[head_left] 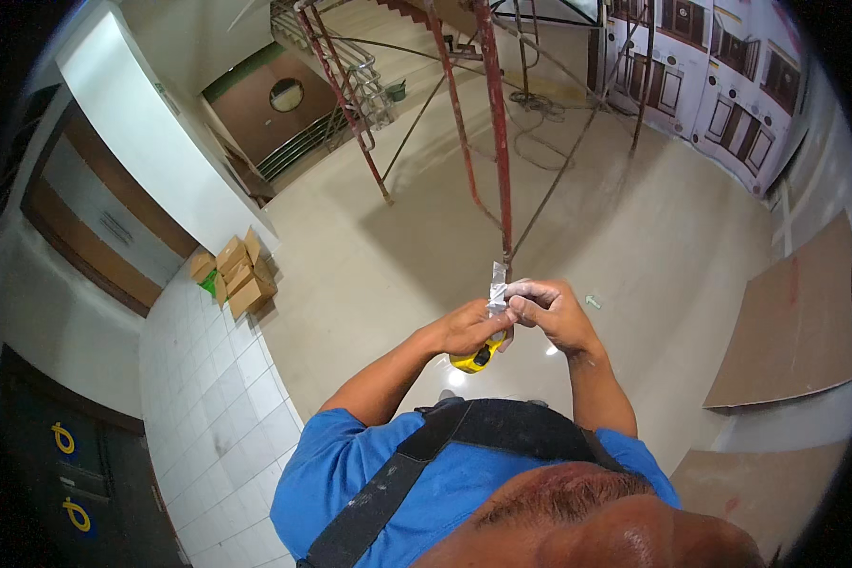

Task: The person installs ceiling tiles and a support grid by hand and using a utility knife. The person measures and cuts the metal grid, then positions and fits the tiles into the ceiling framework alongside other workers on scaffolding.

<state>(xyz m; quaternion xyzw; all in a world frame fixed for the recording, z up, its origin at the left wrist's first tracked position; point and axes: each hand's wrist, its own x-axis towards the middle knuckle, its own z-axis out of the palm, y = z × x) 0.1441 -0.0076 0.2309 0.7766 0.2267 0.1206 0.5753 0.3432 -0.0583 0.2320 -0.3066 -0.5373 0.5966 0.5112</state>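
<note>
My left hand (466, 327) is closed around a yellow tape measure (480, 356) with a black part on its side, which sticks out below the palm. A short, silvery-white strip (498, 284) rises upright from between my hands; its kind is hard to make out. My right hand (551, 312) pinches at this strip with thumb and forefinger, close beside the left thumb. Pale dust marks the right fingers. Both hands are held together in front of my chest, above the beige floor (417, 256).
Red scaffold frames (499, 142) with thin cross braces stand just ahead. Cables (540, 109) lie on the floor behind them. Several open cardboard boxes (241, 275) sit at the left, by a white pillar (142, 114). Brown boards (786, 322) lean at the right.
</note>
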